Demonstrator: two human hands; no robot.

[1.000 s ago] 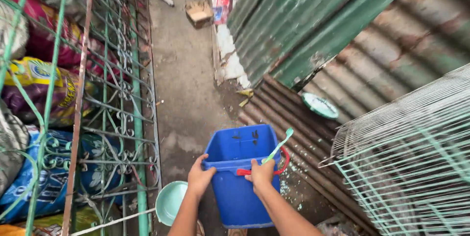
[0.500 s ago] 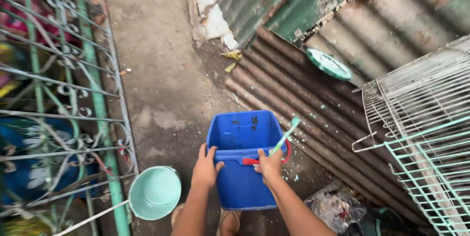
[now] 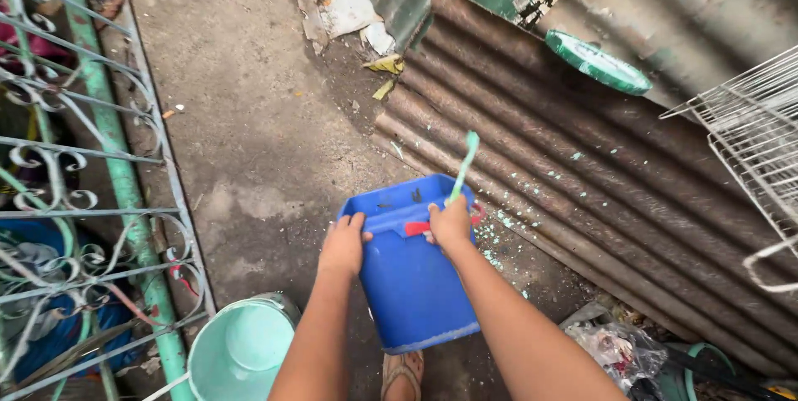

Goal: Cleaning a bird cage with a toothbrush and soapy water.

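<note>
I hold the blue bucket (image 3: pixel 411 272) in front of me with both hands, above the concrete floor (image 3: pixel 249 118). My left hand (image 3: pixel 342 243) is closed around the near rim on the left side, with the fingers curled over the edge. My right hand (image 3: pixel 451 224) is closed on the rim at the right, and it has at the same time the red handle (image 3: pixel 420 228) and a green brush (image 3: pixel 462 167), which stands up and away from the fist. The bucket looks tilted, its mouth turned away from me. I cannot see if something is inside.

I think the first risk is in the right hand. It carries three things in one grip, so the brush may slide out and fall into the bucket or on the floor if the fingers relax a little. The brush tip is also near the rusty corrugated sheet (image 3: pixel 582 168), which already has small green spots; a wet brush could mark it more, or catch on a ridge.

The second risk is the tilt. If the bucket has liquid, more tilt will pour it on the floor and maybe on my sandal (image 3: pixel 402 372), which is just under the bucket.

Below my left arm stands a can of pale green paint (image 3: pixel 237 349), open, beside the green iron gate (image 3: pixel 125 193). If I lower the bucket without looking, its corner may hit this can and turn it over. The wire cage (image 3: pixel 752 139) at the right is well apart, so I see no danger from it.
</note>
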